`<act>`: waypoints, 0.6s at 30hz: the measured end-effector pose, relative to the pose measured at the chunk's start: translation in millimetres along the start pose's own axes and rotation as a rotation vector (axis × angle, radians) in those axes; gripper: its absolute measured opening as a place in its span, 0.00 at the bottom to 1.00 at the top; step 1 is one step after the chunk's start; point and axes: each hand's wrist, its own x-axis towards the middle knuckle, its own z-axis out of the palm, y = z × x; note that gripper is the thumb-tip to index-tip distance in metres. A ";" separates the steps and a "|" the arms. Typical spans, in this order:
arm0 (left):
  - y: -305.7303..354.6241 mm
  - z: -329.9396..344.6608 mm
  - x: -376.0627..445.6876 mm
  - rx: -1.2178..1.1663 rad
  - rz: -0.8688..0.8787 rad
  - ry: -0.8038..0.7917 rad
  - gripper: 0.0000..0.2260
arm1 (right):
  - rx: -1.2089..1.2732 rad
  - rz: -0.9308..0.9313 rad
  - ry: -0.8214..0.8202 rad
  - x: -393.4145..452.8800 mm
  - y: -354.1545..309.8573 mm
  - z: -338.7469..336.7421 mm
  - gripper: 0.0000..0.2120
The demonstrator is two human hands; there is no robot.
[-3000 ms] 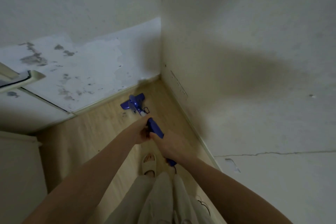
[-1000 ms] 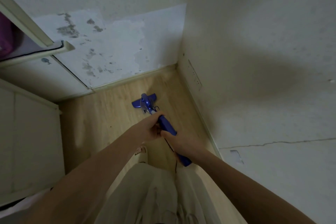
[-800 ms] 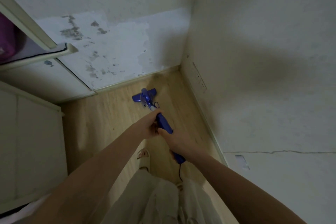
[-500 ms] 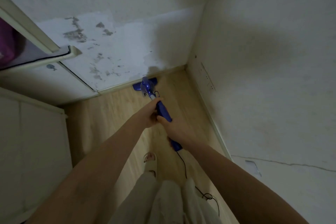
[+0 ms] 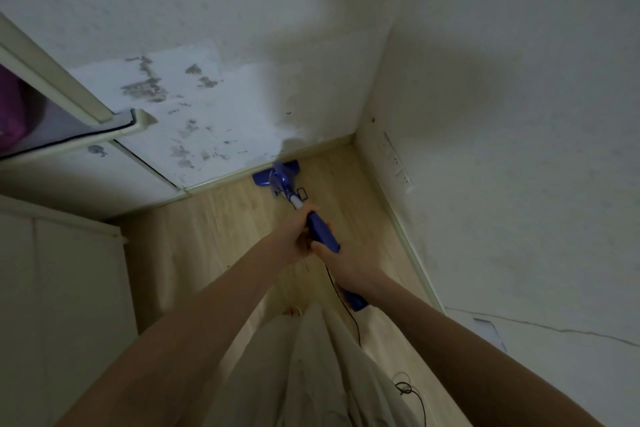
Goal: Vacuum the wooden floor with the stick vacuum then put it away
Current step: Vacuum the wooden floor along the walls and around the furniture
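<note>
Stick vacuum (image 5: 282,180) ahead, left hand (image 5: 298,239), right hand (image 5: 349,262) gripping handle

Vacuum head (image 5: 276,174) against baseboard (image 5: 221,182) (corner rightward)

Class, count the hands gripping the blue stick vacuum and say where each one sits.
2. The left hand grips the stick vacuum higher up, nearer the floor head; the right hand holds lower, nearer the cord end. None seems hidden.

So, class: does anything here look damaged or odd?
Yes. The far white wall has dark mould-like blotches above the skirting, and a long thin crack runs across the right wall. The blue stick vacuum looks normal.
</note>
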 end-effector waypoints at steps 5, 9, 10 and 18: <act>6.1 -3.6 8.7 0.134 -0.021 -0.037 0.13 | 0.053 0.078 -0.029 -5.7 -9.9 -10.0 0.19; 10.4 -4.5 6.9 0.189 -0.065 -0.080 0.13 | 0.050 0.118 -0.086 -15.8 -18.4 -23.8 0.18; 12.7 -4.1 5.9 0.185 -0.068 -0.081 0.13 | 0.046 0.112 -0.089 -16.5 -21.0 -26.2 0.18; 30.2 -4.9 17.1 0.130 -0.027 -0.054 0.13 | 0.052 0.082 -0.041 3.3 -33.9 -18.6 0.20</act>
